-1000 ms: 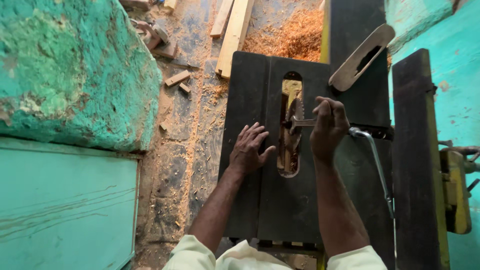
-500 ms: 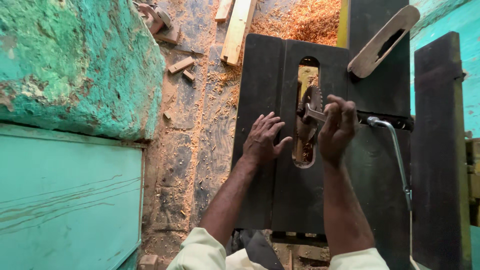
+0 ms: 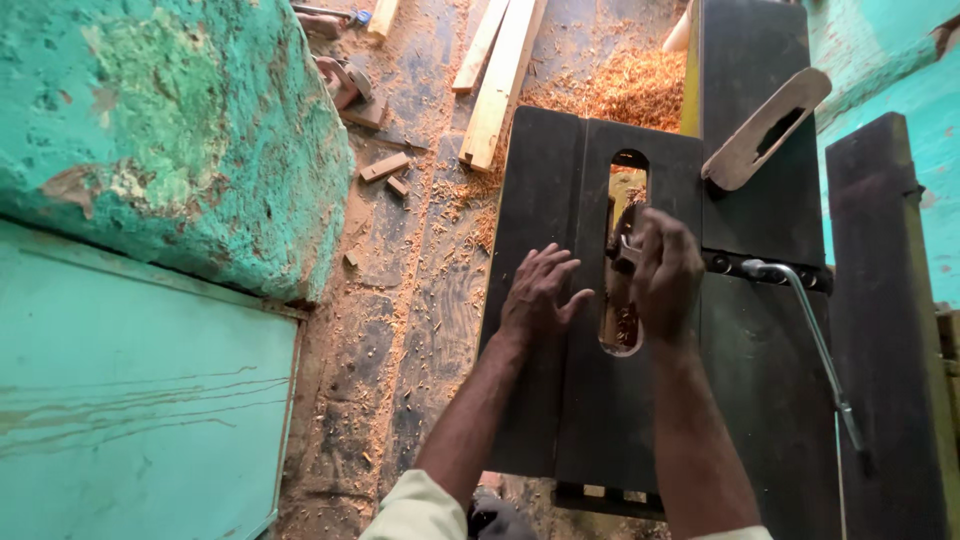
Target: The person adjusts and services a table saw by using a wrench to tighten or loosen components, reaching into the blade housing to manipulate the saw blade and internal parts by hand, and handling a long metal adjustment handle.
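Observation:
A dark machine table (image 3: 540, 400) has a long slot (image 3: 622, 320) down its middle, with sawdust and metal parts showing inside. My left hand (image 3: 540, 295) lies flat on the table just left of the slot, fingers spread. My right hand (image 3: 665, 275) is closed around a small metal tool (image 3: 627, 252) at the slot's right edge. What the tool touches inside the slot is hidden by my fingers.
A curved metal handle (image 3: 815, 340) runs along the table's right side. A wooden push handle (image 3: 765, 128) lies at the far right. Planks (image 3: 505, 70), wood offcuts (image 3: 385, 168) and a shavings pile (image 3: 630, 85) cover the floor. A turquoise wall (image 3: 150, 150) stands left, a dark upright board (image 3: 885, 300) right.
The view has shifted so the table sits lower and more central. My right hand has curled further over the tool at the slot; my left hand stays flat beside it.

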